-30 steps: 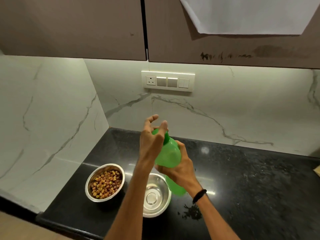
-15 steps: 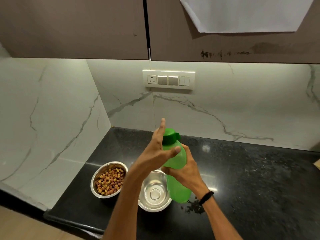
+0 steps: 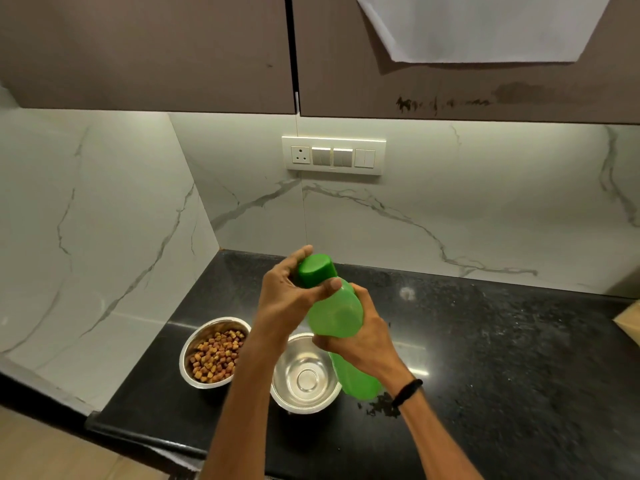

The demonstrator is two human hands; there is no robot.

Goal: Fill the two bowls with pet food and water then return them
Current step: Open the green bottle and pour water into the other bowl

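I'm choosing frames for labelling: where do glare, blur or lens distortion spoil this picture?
Head view: under-cabinet light washes the marble backsplash pale; glare spots sit on the black counter and in the empty steel bowl; the wide lens tilts the cabinets toward the edges; the green bottle, its cap, the left hand and right hand look only slightly soft.

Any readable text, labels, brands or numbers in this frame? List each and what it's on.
No text here can be read.
Cabinet door: dark smeared scrawl, not legible as words.
Sheet of paper: the side that shows is blank.
Switch panel: no markings visible.
Green bottle, food bowl, empty bowl: no label or brand visible.
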